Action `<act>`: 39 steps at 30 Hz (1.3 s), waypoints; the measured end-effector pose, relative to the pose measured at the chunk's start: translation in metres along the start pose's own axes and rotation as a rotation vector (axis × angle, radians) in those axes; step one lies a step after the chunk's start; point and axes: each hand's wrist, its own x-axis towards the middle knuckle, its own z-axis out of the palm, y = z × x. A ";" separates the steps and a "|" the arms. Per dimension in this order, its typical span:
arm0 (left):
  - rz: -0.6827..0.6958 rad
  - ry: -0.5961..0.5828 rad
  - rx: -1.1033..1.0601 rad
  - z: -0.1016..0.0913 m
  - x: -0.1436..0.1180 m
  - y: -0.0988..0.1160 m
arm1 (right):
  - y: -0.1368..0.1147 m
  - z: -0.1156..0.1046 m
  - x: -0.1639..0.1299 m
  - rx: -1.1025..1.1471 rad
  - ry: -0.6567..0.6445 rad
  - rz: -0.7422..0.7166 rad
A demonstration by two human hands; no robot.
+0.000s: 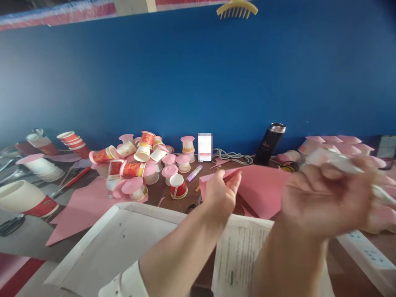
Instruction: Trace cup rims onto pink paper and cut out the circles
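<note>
Tabletop; pink paper (262,185) between hands

The brown counter (163,192) carried a heap of paper cups (145,159) at far left, pink paper sheets (80,208), a white tray (102,231) near, a black flask (269,144) far right, and a power strip (366,251).

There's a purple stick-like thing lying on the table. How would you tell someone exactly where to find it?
Start at the blue wall and drop to the brown table below it, where paper cups are heaped. Just right of that heap, left of the pink sheet pinched by the left hand, lies the purple stick. It is the only slim lilac thing there, lying flat and slanted among round red-and-white cups.
</note>
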 end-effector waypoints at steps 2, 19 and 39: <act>0.037 0.014 0.063 0.000 0.021 0.009 | 0.023 0.005 0.005 0.043 -0.048 -0.026; 0.663 -0.113 2.216 -0.147 0.028 0.055 | 0.154 -0.070 0.010 0.006 -0.054 0.483; 1.105 0.034 2.211 -0.186 0.017 0.092 | 0.163 -0.078 0.012 0.035 0.053 0.587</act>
